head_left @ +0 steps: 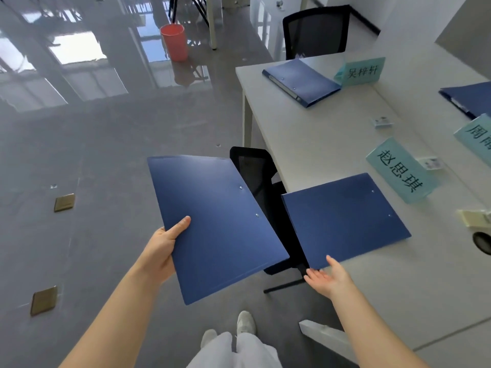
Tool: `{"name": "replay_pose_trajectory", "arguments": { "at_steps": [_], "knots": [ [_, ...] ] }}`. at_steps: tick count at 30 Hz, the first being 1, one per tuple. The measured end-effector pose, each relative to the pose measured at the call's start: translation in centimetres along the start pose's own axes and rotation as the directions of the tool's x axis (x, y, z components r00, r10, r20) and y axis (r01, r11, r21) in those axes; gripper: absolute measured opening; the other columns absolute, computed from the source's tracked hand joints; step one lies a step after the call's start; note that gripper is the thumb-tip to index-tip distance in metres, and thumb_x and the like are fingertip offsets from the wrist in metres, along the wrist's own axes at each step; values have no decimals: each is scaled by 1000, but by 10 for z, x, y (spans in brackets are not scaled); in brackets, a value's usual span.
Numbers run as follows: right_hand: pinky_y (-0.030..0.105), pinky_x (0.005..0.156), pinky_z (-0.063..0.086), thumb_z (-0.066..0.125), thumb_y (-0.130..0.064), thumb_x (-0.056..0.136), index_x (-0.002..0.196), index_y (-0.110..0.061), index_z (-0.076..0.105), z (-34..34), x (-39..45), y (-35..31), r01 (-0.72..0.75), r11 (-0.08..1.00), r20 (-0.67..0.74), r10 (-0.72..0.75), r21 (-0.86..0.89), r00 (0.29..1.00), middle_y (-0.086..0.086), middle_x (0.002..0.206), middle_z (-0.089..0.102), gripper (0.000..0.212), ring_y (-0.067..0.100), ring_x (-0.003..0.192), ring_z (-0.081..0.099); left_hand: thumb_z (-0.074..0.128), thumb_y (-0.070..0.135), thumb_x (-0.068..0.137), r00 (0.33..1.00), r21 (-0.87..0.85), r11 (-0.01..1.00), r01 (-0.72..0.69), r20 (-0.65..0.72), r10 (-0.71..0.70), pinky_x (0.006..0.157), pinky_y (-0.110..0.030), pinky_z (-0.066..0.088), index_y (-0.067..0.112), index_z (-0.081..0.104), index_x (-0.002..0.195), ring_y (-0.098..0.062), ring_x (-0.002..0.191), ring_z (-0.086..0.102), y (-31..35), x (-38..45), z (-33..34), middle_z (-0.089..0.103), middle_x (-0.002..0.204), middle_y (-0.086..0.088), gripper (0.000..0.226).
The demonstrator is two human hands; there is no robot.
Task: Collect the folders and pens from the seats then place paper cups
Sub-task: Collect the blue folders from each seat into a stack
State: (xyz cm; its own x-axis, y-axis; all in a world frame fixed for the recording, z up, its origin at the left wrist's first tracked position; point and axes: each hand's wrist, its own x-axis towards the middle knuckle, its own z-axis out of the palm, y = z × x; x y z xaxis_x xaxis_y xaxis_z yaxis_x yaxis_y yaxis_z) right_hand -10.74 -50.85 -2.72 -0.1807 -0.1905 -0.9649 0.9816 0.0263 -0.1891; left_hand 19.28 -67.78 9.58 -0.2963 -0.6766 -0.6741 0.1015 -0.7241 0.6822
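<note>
My left hand (165, 248) grips a blue folder (215, 224) by its near left edge and holds it flat in the air above the floor. A second blue folder (345, 219) lies on the white table (305, 144), its near corner jutting past the table edge. My right hand (328, 278) is palm up with fingers spread at that corner, thumb on top of it. A third blue folder (301, 81) lies at the far end of the table. A fourth blue folder (470, 100) shows at the right edge. No pens or paper cups are visible.
Teal name cards (401, 170) (362, 70) (478, 136) stand on the table. A black mesh chair (255, 176) is tucked between the two near folders; another black chair (316, 31) stands at the far end. A red bucket (174, 42) sits on the glossy floor.
</note>
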Motion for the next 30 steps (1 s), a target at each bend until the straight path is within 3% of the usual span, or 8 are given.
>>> {"name": "replay_pose_trajectory", "arguments": {
  "at_steps": [3,5,9,12,15,18,26,30],
  "knots": [
    [45,115,26,51,-34,98,139,-7,38,8,2,-2,43,998,-26,-44,-34,999,11,113,55,50,24,124,51,61,24,94,1000,17,1000,15,-17,-14,63,-38,61,8,64,118,-28,89,74,8,10,0,74,110,-9,29],
    [47,113,30,51,-33,99,142,-8,35,10,0,-3,84,996,-22,-84,-18,996,8,93,49,52,21,96,58,61,25,93,1000,44,999,24,-17,-24,66,-38,60,8,63,120,-28,92,73,13,16,1,73,114,-9,32],
    [47,96,44,38,-14,104,142,-12,38,15,-7,-10,219,975,51,-220,36,974,13,110,58,38,24,82,63,63,30,93,999,78,997,25,-30,-23,72,-40,58,9,63,122,-28,96,72,18,22,2,73,113,-7,35],
    [46,82,49,29,3,100,140,-17,41,16,-14,-13,319,944,109,-327,82,939,19,127,54,46,31,79,69,64,32,91,999,95,995,22,-49,-17,71,-40,58,8,64,119,-28,94,73,21,25,5,73,112,-8,37],
    [45,72,56,33,4,99,140,-17,42,11,-27,-13,326,931,194,-354,161,915,20,124,56,47,32,88,67,63,38,91,997,114,993,15,-78,-6,72,-42,57,7,63,119,-30,95,71,22,28,9,73,111,-9,42],
    [41,69,61,38,1,99,136,-17,47,8,-45,-9,298,931,297,-352,213,887,18,110,60,42,29,81,72,63,47,88,993,121,993,15,-119,-1,74,-42,56,7,64,117,-30,95,70,23,29,14,74,110,-8,50],
    [39,80,60,40,-3,100,133,-23,54,37,-79,-15,296,946,627,-150,-134,765,13,121,64,41,25,84,71,59,63,82,993,183,983,-26,-105,46,78,-42,57,9,66,113,-29,93,72,42,32,28,75,106,-8,63],
    [41,87,56,41,-1,97,135,-28,53,65,-90,-25,343,873,714,9,-347,700,8,108,67,48,21,78,69,53,70,81,990,195,980,-41,-127,66,64,-36,57,13,69,103,-26,76,74,56,35,25,78,91,-5,63]
  ]
}}
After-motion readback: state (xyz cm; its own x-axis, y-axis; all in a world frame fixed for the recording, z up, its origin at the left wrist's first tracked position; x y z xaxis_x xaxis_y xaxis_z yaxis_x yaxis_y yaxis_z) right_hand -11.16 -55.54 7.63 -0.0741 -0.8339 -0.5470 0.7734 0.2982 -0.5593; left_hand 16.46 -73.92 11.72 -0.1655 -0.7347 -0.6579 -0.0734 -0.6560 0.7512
